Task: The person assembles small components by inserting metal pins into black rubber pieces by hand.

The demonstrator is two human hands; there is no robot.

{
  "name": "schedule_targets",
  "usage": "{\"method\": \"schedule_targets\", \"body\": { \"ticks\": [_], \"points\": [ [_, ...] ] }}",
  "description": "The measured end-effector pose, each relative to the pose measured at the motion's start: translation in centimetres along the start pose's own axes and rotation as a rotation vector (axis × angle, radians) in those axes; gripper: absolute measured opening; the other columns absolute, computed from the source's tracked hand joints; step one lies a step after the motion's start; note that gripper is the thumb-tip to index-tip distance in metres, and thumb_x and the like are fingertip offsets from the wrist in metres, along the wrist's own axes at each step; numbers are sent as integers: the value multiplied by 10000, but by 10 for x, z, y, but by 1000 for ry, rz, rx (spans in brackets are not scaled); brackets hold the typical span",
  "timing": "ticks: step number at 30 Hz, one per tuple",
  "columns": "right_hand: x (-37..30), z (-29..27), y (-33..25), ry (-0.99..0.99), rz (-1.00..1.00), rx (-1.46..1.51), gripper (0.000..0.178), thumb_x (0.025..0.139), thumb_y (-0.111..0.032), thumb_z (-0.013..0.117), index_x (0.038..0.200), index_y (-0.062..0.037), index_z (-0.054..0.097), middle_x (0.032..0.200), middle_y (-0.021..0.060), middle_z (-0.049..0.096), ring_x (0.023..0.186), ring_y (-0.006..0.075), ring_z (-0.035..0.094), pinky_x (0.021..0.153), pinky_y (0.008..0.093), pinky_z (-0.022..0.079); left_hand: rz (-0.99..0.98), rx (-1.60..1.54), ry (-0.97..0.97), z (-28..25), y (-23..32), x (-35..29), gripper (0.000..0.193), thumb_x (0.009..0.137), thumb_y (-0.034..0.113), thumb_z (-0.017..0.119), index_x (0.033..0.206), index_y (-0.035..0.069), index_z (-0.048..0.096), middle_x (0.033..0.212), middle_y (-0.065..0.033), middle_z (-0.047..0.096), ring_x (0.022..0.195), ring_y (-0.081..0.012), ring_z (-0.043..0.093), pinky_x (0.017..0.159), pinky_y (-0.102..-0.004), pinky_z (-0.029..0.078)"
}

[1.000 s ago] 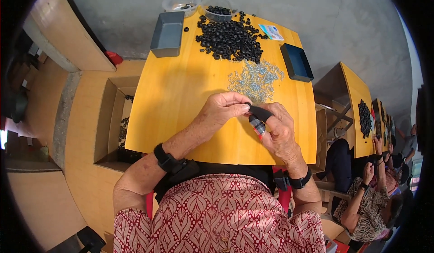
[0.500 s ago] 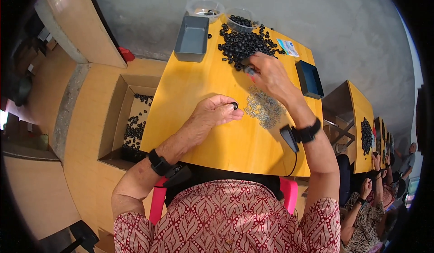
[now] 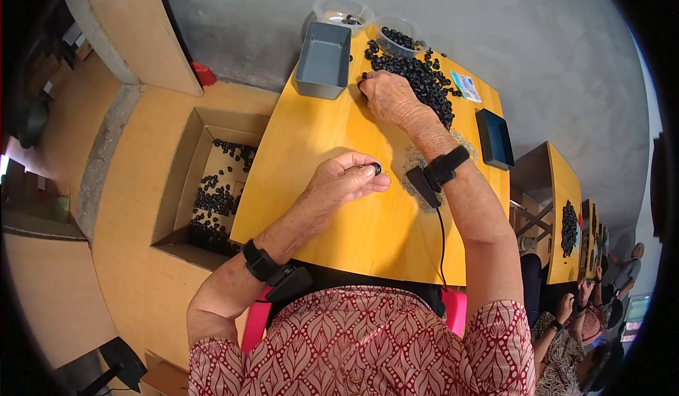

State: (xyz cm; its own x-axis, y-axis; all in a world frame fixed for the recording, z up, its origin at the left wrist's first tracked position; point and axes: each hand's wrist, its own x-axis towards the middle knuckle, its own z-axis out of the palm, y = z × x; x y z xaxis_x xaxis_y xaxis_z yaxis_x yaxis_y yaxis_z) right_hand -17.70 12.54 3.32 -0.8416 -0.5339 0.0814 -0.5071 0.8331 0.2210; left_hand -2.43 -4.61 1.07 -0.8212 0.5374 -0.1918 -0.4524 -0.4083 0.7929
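Note:
My left hand (image 3: 350, 178) is closed in a pinch over the middle of the yellow table (image 3: 304, 212). Between thumb and fingertips it grips a small round black part (image 3: 376, 169). Farther forward, my right hand (image 3: 391, 99) reaches to the left edge of a heap of black ring-shaped parts (image 3: 423, 77). Its fingers are bent together with a dark bit at their tips, too small and covered to make out. Under the right forearm lies a spread of small clear or silvery pieces (image 3: 413, 162), partly hidden by the wrist and a strapped-on black device (image 3: 424, 186).
A grey tray (image 3: 323, 88) and two clear round tubs, the left (image 3: 322, 7) and right (image 3: 397, 36), stand at the far side. A dark blue tray (image 3: 494, 139) sits right. Left of the table, a cardboard box (image 3: 170, 205) holds black parts. Other people work at right.
My right hand has shifted left along the near side of the heap to its left edge. The red-tipped thing by its fingers is now out of sight. My left hand keeps its pinch.

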Motion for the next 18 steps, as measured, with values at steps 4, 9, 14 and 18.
{"method": "schedule_targets", "body": {
  "ticks": [4,9,14,18],
  "points": [
    [-20,-19,-2,91,13,120,185,793,-75,622,962,-38,687,958,116,670,918,290,649,764,388,544,10,-5,20,-3,-4,1,191,992,144,522,1136,23,548,1068,-110,646,1005,-233,665,960,-355,510],
    [-86,-61,-27,239,262,852,110,792,-73,665,890,-29,687,860,112,678,775,252,642,670,330,507,42,-56,67,-4,4,-2,188,995,169,537,1145,57,548,1089,-103,651,1028,-220,652,952,-334,499],
    [-154,-65,-60,395,272,1136,221,781,-34,735,1001,-51,720,798,2,600,706,90,521,640,236,442,48,-123,54,5,5,-1,199,990,187,559,1153,74,550,1091,-86,650,1037,-203,639,957,-324,489],
    [-175,-54,-70,563,256,1300,247,766,1,755,1007,-48,725,854,-9,607,745,91,524,682,228,434,55,-111,-15,25,8,-4,210,983,187,572,1159,72,559,1079,-77,650,1000,-181,636,948,-322,491]
  ]
}}
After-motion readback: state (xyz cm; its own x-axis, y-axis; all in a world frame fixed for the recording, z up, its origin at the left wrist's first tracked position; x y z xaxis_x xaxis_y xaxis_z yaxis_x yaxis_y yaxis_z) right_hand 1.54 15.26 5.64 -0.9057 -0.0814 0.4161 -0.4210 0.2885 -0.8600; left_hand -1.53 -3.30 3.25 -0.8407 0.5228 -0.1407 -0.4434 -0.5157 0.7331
